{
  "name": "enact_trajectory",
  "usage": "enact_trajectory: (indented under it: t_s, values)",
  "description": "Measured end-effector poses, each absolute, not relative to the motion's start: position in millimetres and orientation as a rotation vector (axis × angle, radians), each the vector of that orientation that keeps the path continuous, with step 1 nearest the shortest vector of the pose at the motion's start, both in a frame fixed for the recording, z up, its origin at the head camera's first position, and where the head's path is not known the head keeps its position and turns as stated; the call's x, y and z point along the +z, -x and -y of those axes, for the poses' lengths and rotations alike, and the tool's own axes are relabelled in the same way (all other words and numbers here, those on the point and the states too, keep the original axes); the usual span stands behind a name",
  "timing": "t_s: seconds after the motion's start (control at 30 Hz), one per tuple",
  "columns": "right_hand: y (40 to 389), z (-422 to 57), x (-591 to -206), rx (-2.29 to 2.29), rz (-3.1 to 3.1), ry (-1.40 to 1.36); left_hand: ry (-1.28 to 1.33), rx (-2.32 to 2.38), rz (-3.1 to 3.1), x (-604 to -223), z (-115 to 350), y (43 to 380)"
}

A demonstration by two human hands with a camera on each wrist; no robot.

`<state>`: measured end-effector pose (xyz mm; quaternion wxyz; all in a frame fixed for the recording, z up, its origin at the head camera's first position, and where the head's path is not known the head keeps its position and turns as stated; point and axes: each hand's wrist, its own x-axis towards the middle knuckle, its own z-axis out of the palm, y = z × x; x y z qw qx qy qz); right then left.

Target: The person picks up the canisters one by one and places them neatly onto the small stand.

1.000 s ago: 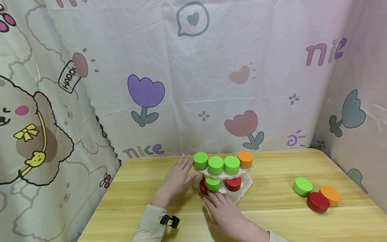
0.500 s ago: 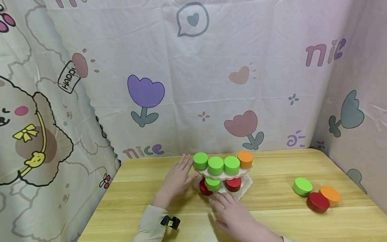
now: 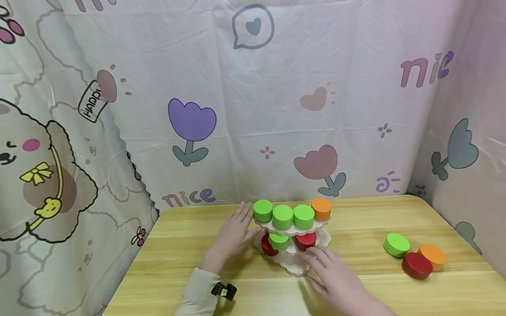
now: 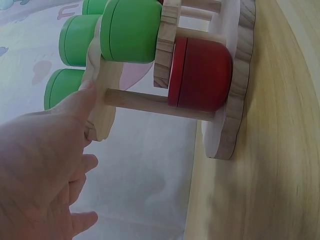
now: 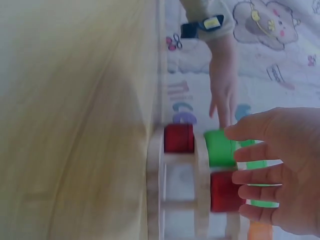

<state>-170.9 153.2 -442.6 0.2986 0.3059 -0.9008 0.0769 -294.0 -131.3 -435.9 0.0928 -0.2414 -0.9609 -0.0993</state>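
A pale wooden tiered stand (image 3: 293,267) with scalloped edges stands at the table's middle. Its top tier bears three green cylinders (image 3: 283,217) and an orange cylinder (image 3: 321,209). Below sit a green cylinder (image 3: 279,242) and a red cylinder (image 3: 306,241) on the middle tier, and another red cylinder (image 3: 269,246) on the bottom one. My left hand (image 3: 231,239) is at the stand's left side; in the left wrist view its thumb (image 4: 84,97) touches the top tier's end. My right hand (image 3: 336,274), fingers extended, is at the front right, fingertips close by the middle tier's red cylinder.
On the right of the wooden table (image 3: 367,298) lie a loose green cylinder (image 3: 396,245), an orange cylinder (image 3: 433,256) and a dark red cylinder (image 3: 417,266). A patterned cloth (image 3: 253,96) hangs behind the table and at its sides.
My right hand has moved right, from before the bottom left red cylinder to before the middle tier's red one, uncovering the stand's front. The left hand and the cylinders keep their places.
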Motion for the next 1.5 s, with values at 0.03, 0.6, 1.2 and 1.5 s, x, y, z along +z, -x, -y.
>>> enact_trajectory:
  t_s: [0.03, 0.6, 1.2, 1.5]
  values:
    - [171, -158, -442, 0.199, 2.383, -0.792, 0.714, -0.294, 2.856, -436, 131, 294]
    - [164, -244, -443, 0.255, 2.527, -0.391, 0.696, -0.339, 2.871, -436, 130, 291]
    - [166, -326, -460, 0.318, 2.480, -0.166, 0.673, -0.358, 2.885, -434, 128, 288]
    - [171, -352, -464, 0.310, 2.603, -0.041, 0.676, -0.351, 2.876, -435, 128, 289]
